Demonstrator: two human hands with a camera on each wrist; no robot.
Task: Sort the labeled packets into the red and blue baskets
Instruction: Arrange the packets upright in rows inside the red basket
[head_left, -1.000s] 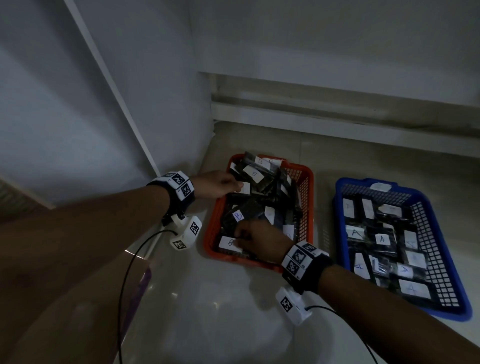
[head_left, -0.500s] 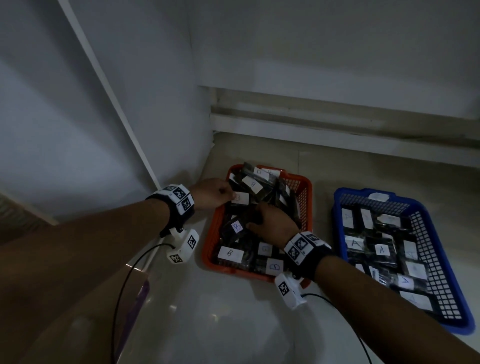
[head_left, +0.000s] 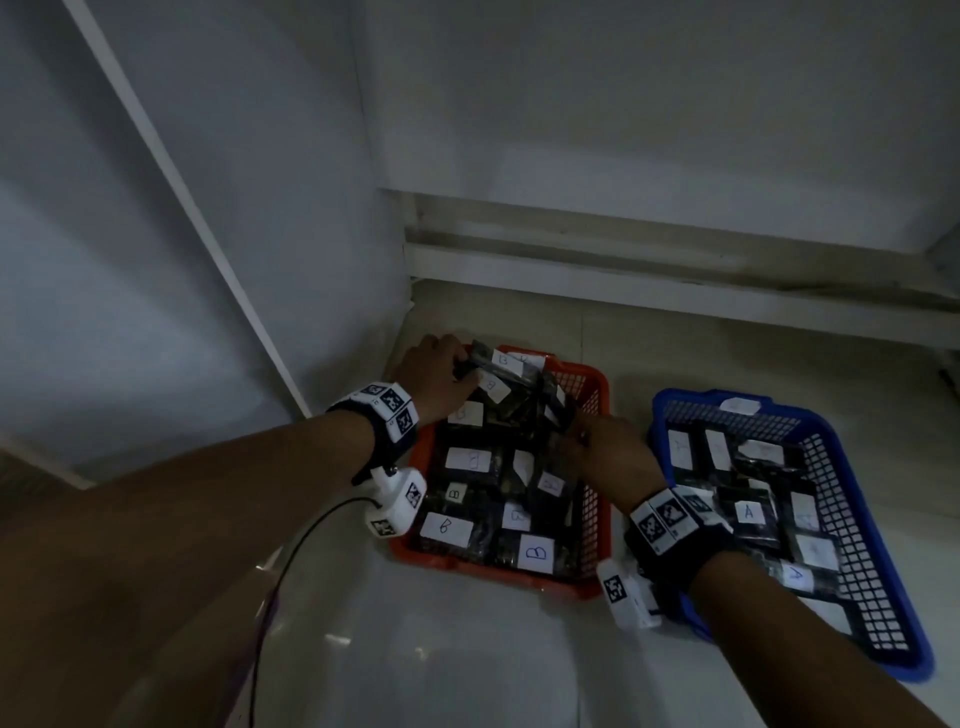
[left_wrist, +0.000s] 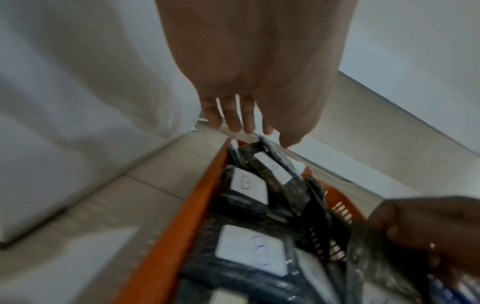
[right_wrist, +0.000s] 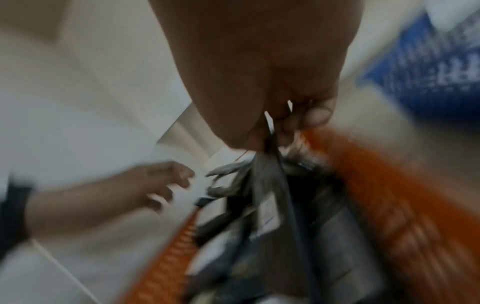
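Note:
The red basket (head_left: 498, 574) sits mid-floor, full of dark packets with white labels marked B (head_left: 535, 553). To its right is the blue basket (head_left: 904, 613), holding packets labelled A (head_left: 748, 512). My left hand (head_left: 436, 374) reaches to the red basket's far left corner. Its straight fingers (left_wrist: 233, 117) touch the top of the piled packets (left_wrist: 272, 170) there. My right hand (head_left: 602, 447) is over the red basket's right side. It pinches a dark packet (right_wrist: 270, 170) between thumb and fingers and holds it on edge. That packet's label is blurred.
A white wall panel (head_left: 208, 260) stands close along the red basket's left side, and a low white ledge (head_left: 675, 280) runs behind both baskets. A black cable (head_left: 291, 561) trails from my left wrist over the pale floor (head_left: 467, 665) in front of the baskets.
My right hand has moved from the red basket's near left part to its far right side. It now pinches a packet. My left hand has slid further toward the far corner.

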